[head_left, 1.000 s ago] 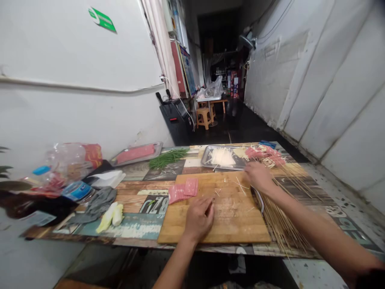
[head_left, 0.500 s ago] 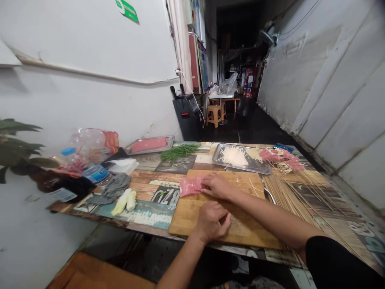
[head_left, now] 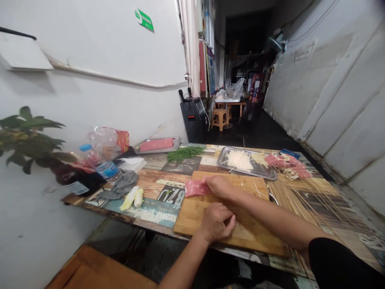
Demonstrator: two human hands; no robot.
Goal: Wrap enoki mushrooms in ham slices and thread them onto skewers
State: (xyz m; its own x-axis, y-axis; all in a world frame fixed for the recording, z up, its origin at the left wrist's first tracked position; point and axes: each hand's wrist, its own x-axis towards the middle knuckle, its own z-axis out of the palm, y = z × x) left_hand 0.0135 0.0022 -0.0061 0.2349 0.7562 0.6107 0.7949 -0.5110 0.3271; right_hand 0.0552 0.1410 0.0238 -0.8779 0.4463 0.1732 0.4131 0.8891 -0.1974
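A row of thin pink meat slices (head_left: 196, 188) lies at the upper left of the wooden cutting board (head_left: 192, 218), partly over its edge. My right hand (head_left: 220, 187) bends down onto the right end of the slices, fingertips closed on the meat and partly hidden behind the hand. Closer to me, my left hand (head_left: 217, 221) rests over the board with its fingers curled in. Whatever may be inside that curl is hidden. Thin pale enoki strands (head_left: 257, 189) lie on the board's right side.
Beyond the board is a tray (head_left: 221, 162) with enoki mushrooms (head_left: 239, 160); meat rolls (head_left: 285, 162) lie to its right. Bamboo skewers (head_left: 288, 200) spread across the right. Green chives (head_left: 185, 153), a meat tray (head_left: 177, 141), cabbage leaves (head_left: 132, 198), a grey cloth (head_left: 123, 185) and bottles are left.
The view has shifted, so the scene sits slightly farther right and lower. My right hand remains at the meat's right end, its fingers tucked lower. My left hand keeps its curl.
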